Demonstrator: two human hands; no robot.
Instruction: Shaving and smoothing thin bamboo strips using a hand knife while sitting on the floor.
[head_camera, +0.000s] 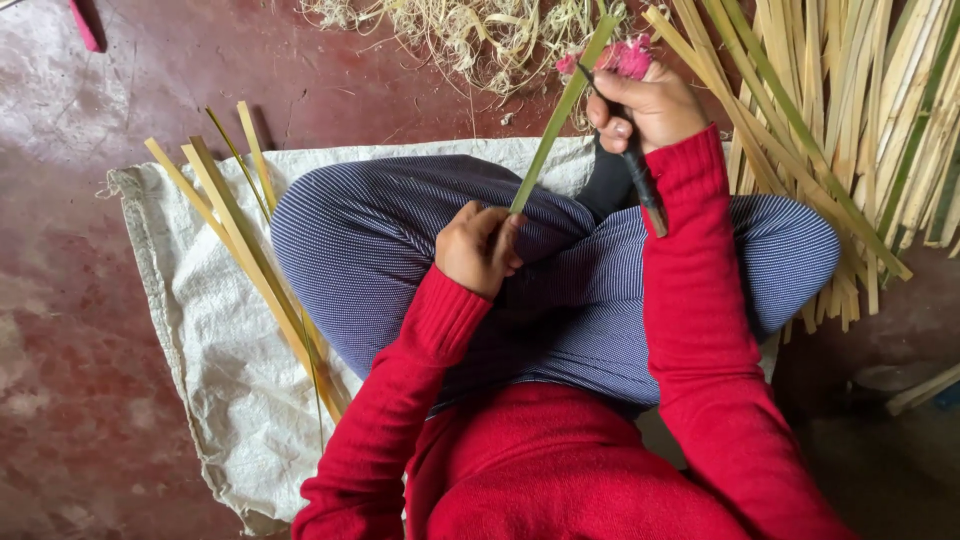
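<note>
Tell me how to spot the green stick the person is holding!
Find the striped blue lap. Above it, the left hand grips the low end of a green strip that slants up past the right hand. Other strips lie flat on the floor; this one is held up.

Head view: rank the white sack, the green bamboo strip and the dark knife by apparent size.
1. White sack, largest by far.
2. Green bamboo strip, held by left hand.
3. Dark knife in right hand; partly hidden, so unsure.

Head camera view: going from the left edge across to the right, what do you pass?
Red floor → white sack → loose bamboo strips → left hand → green strip → right hand gripping a dark-handled knife → pile of bamboo strips.
</note>
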